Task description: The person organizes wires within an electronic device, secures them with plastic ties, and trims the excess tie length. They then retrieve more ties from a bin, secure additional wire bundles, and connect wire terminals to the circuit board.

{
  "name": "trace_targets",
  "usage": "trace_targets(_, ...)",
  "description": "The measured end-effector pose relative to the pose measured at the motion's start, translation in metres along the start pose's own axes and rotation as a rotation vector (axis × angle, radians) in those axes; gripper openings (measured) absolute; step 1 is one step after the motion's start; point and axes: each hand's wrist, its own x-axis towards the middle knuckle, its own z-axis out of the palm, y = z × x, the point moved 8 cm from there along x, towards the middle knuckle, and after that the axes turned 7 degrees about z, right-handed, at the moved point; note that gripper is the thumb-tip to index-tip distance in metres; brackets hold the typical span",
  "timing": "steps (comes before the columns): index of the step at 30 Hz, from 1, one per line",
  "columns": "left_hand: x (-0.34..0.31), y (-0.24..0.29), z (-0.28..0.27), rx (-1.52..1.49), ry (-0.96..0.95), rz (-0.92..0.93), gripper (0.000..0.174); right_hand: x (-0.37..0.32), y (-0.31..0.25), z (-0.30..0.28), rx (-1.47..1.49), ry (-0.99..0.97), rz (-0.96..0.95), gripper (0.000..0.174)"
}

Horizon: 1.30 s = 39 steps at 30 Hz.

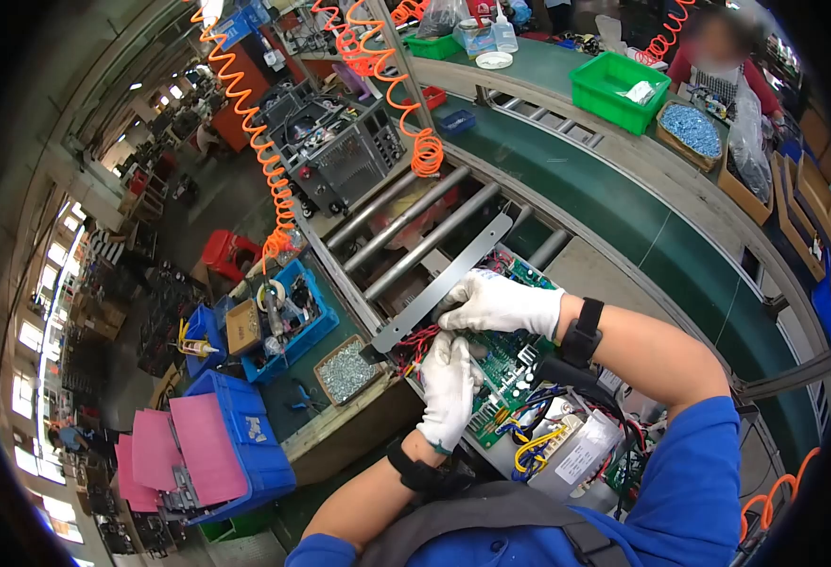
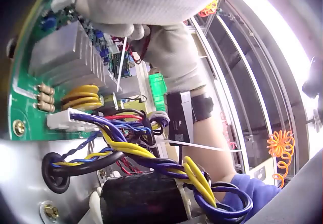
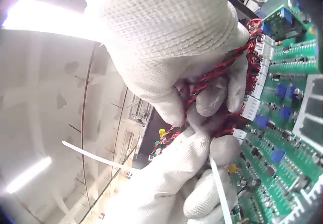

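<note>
White-gloved, my left hand (image 1: pixel 449 383) and right hand (image 1: pixel 508 302) meet at the edge of a green circuit board (image 1: pixel 505 364). Twisted red and black wires (image 3: pixel 222 65) run from white connectors on the board across the fingers of my right hand (image 3: pixel 166 47), which grips the bundle. Beneath it my left hand (image 3: pixel 176 168) pinches a thin white cable tie (image 3: pixel 220 194) at the bundle. Its fingertips are pressed close to those of the right hand. The part of the tie around the wires is hidden by the gloves.
A grey metal bar (image 1: pixel 449 282) stands along the unit's far side, beside the hands. Yellow and blue wires (image 2: pixel 131 148) loop below the board. Left are a tray of small screws (image 1: pixel 347 370) and a blue bin (image 1: pixel 236 444). Orange coiled hoses (image 1: pixel 255 123) hang overhead; rollers (image 1: pixel 425 236) lie beyond.
</note>
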Motion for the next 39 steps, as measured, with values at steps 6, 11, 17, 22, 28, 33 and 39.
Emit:
trace_targets(6,-0.025,0.026,-0.006,0.235,-0.139,-0.037,0.038,-0.012,0.005,-0.009,-0.042,0.147,-0.007,0.021)
trace_targets(11,-0.02,0.051,-0.015,0.561,-0.131,0.38,0.035,-0.047,-0.044,-0.023,-0.492,0.409,-0.426,0.013)
trace_targets(17,-0.015,0.055,-0.011,0.132,-0.225,0.037,0.024,-0.058,-0.05,-0.01,-0.391,0.253,-0.279,0.015)
trace_targets(22,-0.006,0.044,-0.011,0.313,-0.213,0.171,0.021,-0.037,-0.008,-0.014,0.067,0.041,-0.119,0.019)
trace_targets(28,-0.003,0.048,-0.006,0.566,-0.188,0.241,0.025,-0.04,-0.009,-0.014,0.159,-0.046,-0.089,0.019)
trace_targets(33,-0.004,0.045,-0.005,0.548,-0.198,0.235,0.025,-0.039,-0.01,-0.011,0.124,-0.037,-0.101,0.019)
trace_targets(39,-0.008,0.053,-0.002,0.667,-0.268,0.259,0.021,-0.044,-0.023,-0.01,-0.077,0.005,-0.34,0.016)
